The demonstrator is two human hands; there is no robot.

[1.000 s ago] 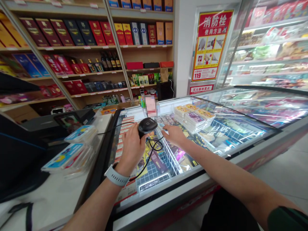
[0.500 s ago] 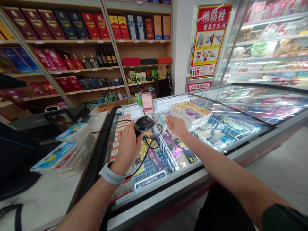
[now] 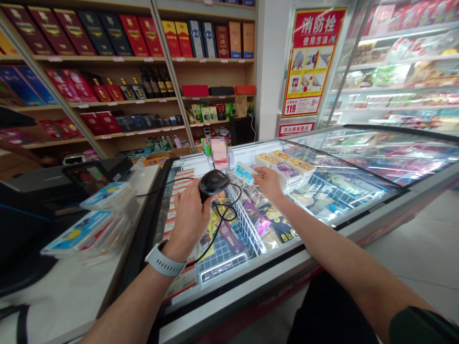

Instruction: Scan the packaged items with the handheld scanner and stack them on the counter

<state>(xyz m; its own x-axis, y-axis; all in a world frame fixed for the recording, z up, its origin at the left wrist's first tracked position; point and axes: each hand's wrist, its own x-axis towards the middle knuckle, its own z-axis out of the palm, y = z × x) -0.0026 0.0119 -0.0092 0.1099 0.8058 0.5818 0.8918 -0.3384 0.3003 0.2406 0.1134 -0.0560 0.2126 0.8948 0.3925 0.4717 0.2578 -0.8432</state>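
Above the glass top of the chest freezer, my left hand (image 3: 191, 210) is wrapped round a black handheld scanner (image 3: 214, 183), whose cable loops over the glass. My right hand (image 3: 268, 183) pinches the right end of a flat clear pack with a light blue label (image 3: 244, 173), a little beyond and right of the scanner. Just right of that hand, stacked packs with yellow and purple labels (image 3: 286, 167) sit on the freezer. Wire baskets of packaged goods show through the glass.
Blue-labelled packs (image 3: 82, 232) are piled on the white counter (image 3: 77, 291) at left, near a dark screen device (image 3: 86, 173). The freezer's front rim (image 3: 236, 298) runs before me. Shelves of boxes and bottles stand behind.
The blue-labelled pack in my right hand has tilted and now shows its label face more fully. That hand has shifted slightly right. The scanner in my left hand has barely moved.
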